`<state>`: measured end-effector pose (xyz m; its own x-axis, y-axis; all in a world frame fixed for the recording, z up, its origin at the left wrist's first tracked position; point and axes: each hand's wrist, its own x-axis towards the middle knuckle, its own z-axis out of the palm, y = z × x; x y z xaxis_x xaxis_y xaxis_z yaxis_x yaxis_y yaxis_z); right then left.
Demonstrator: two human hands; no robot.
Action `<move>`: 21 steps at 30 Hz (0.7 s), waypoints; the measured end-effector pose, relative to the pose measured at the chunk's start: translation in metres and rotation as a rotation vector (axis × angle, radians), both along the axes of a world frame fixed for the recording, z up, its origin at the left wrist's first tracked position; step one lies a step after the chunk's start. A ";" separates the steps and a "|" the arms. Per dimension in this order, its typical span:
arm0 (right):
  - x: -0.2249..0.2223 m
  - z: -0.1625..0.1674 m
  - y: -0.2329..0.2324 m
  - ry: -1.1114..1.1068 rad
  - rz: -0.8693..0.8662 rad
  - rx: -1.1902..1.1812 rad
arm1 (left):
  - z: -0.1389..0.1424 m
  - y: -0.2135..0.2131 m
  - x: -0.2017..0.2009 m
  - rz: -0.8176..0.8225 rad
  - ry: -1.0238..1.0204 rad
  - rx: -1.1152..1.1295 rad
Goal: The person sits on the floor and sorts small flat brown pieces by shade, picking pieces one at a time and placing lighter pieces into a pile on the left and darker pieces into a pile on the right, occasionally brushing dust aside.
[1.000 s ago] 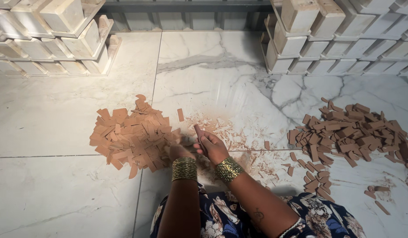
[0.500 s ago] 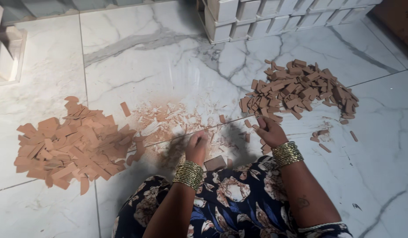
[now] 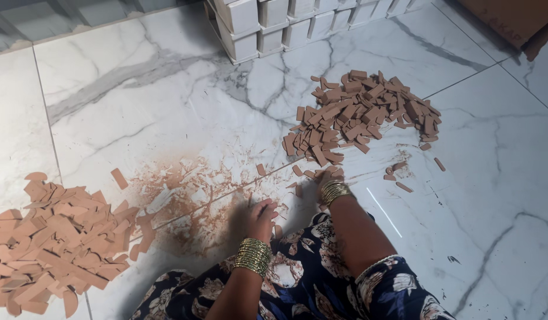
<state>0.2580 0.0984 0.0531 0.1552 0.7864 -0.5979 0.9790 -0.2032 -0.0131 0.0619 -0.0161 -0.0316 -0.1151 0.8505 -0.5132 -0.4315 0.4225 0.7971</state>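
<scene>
Marble floor (image 3: 138, 89), white with grey veins and thin tile joints, fills the view, and a smear of reddish-brown dust (image 3: 191, 201) lies across its middle; white rectangular blocks (image 3: 286, 21) stand stacked in rows at the top edge, and a brown cardboard box (image 3: 511, 18) shows in the top right corner; a broad heap of flat terracotta-coloured pieces (image 3: 55, 237) spreads at the lower left, and a second, thicker pile of the same pieces (image 3: 360, 112) lies at the upper right, with a few loose strays scattered below it and one single piece (image 3: 119, 178) lying apart above the left heap; the person's lap, in dark floral cloth (image 3: 309, 284), fills the bottom middle; the left hand (image 3: 262, 216), a band of gold bangles (image 3: 252, 256) at its wrist, rests on the dusty floor with fingers loosely curled, and whether it has hold of anything cannot be told; the right hand (image 3: 328, 178), also bangled, reaches to the near edge of the right pile, its fingers among the stray pieces, its grip hidden behind the wrist.
</scene>
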 end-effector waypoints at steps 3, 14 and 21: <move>-0.031 -0.001 0.000 0.064 -0.060 0.120 | 0.006 0.003 -0.009 0.038 -0.026 -0.045; 0.072 0.008 0.016 0.257 -0.168 -0.103 | 0.007 -0.002 -0.009 0.090 -0.027 -0.102; 0.023 -0.013 -0.013 -0.072 0.435 -0.150 | 0.010 -0.001 -0.009 0.057 -0.008 -0.073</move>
<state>0.2815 0.0850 0.0401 -0.1243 0.6932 -0.7099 0.9712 0.2316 0.0560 0.0529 -0.0174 -0.0212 -0.1582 0.8032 -0.5743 -0.4626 0.4535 0.7618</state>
